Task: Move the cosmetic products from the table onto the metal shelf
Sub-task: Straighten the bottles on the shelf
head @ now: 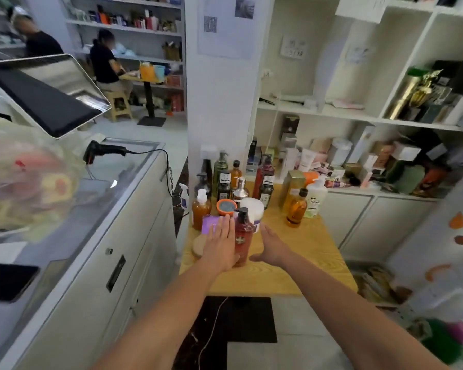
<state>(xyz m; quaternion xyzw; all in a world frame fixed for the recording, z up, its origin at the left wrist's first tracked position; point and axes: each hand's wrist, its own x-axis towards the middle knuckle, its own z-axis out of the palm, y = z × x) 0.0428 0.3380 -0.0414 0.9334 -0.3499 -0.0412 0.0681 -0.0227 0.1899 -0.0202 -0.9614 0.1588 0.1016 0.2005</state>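
A red pump bottle (243,237) stands near the front of the wooden table (300,260). My left hand (221,244) lies flat against its left side, fingers straight. My right hand (271,245) is spread open just to its right, a small gap away. Behind stand several more bottles: an amber pump bottle (201,210), an orange-rimmed jar (226,206), a white tub (253,209), a dark green bottle (221,169), a red-brown bottle (263,176), an amber bottle (296,208) and a white pump bottle (316,198). A purple box (210,224) and a round wooden lid (200,245) lie by my left hand.
A grey counter (91,222) with a screen (46,94) and scanner (102,150) runs along the left. White shelves (358,116) crowded with boxed products fill the right wall. Two people sit in the back room. A pillar (219,89) rises behind the table.
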